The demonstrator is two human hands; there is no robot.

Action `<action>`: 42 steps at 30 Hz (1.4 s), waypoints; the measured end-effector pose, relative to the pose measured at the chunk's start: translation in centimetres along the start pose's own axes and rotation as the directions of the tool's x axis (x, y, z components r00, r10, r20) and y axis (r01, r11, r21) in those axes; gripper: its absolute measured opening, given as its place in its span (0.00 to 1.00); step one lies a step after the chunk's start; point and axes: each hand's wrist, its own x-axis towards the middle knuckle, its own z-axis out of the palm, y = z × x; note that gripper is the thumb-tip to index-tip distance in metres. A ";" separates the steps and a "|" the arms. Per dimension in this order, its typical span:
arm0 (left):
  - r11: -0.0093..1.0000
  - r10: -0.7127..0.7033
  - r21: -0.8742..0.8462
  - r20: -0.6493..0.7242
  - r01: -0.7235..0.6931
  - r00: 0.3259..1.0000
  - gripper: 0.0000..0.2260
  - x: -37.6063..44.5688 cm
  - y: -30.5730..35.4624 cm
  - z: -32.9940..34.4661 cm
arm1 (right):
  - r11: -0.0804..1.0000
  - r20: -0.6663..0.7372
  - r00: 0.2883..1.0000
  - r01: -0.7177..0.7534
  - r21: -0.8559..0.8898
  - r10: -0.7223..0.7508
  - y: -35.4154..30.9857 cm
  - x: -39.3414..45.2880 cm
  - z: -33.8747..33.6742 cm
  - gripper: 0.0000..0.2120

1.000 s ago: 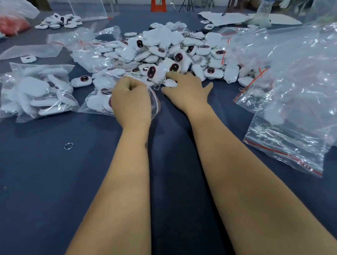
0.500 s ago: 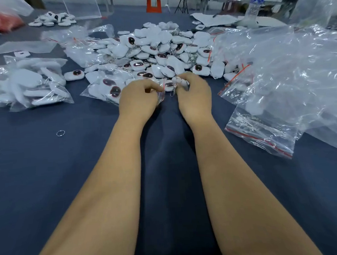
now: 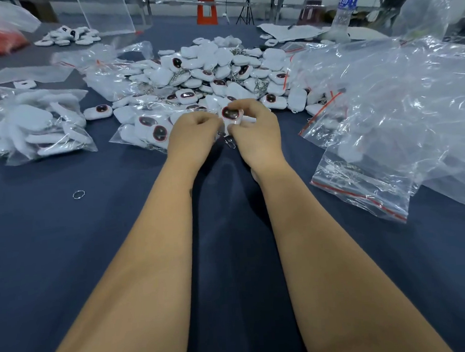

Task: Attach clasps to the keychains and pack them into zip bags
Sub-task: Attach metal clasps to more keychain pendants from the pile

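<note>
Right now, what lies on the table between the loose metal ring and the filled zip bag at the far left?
Head view: only bare dark blue tablecloth between the loose ring and the filled zip bag.

Bare cloth (image 3: 67, 254) nearside; keychain pile (image 3: 214, 71) and, seemingly, bags (image 3: 385, 117) block beyond.

Both my forearms stretched forward, bare. My left hand (image 3: 193, 134) curled, knuckles up; my right hand (image 3: 256, 136) curled, fingertips pinching, hands touching.
</note>
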 end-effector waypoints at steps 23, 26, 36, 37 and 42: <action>0.998 0.027 0.064 -0.024 -0.025 0.999 0.05 0.1 -0.4 0.2 | 0.983 0.111 0.991 -0.096 0.159 0.078 0.3 0.9 -0.3 0.17; 0.997 0.026 0.073 -0.025 -0.024 0.999 0.04 0.0 -0.3 0.2 | 0.981 0.116 0.990 -0.101 0.167 0.082 0.3 0.9 -0.3 0.18; 0.999 0.031 0.022 -0.007 -0.031 0.999 0.04 -0.3 -0.1 0.2 | 0.972 0.109 0.988 -0.126 0.199 0.106 0.3 1.1 -0.5 0.13; 1.000 0.021 0.014 -0.005 -0.021 1.000 0.05 -0.4 0.0 0.2 | 0.971 0.103 0.988 -0.133 0.199 0.114 0.3 1.2 -0.5 0.11; 0.999 0.038 -0.030 0.039 -0.036 0.999 0.07 -0.5 0.3 0.1 | 0.973 0.091 0.989 -0.134 0.189 0.119 0.5 1.3 -0.3 0.09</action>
